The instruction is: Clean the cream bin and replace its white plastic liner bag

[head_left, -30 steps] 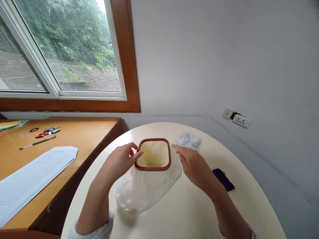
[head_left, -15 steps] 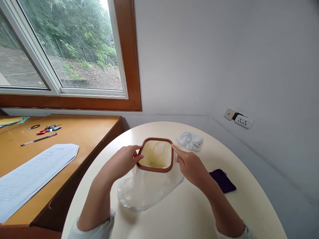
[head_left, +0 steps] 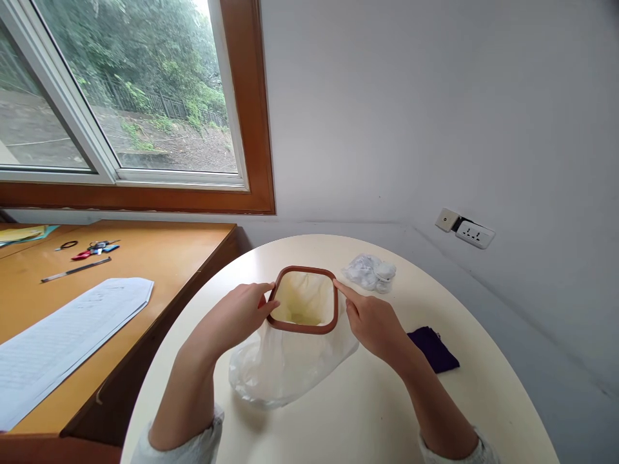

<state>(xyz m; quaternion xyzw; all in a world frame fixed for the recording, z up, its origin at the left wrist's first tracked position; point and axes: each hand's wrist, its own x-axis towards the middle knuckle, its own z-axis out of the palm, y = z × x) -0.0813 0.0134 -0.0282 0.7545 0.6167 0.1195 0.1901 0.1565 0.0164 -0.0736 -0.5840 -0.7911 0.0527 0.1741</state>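
Brown square rim [head_left: 302, 328] sits at the mouth of a pale-yellow container [head_left: 302, 299], on the round table [head_left: 348, 406], between the two hands. Translucent bag [head_left: 290, 370] lines the inside and hangs outside, spreading loosely toward the wearer.

Left hand [head_left: 242, 312]: nearly closed, thumb inside the opening, fingers outside, pinching the rim's left side. Right hand [head_left: 374, 319]: partly open, index finger extended onto the far right corner, other fingers curled; grips nothing visible.

Risks (judged): uneven pressure from that single fingertip could tip the rim or lift its opposite side; a tug on the slack film could drag the lining out or tear it.

Surroundings: crumpled clear plastic [head_left: 370, 273] beyond the right hand; dark purple cloth [head_left: 435, 351] beside the right forearm.
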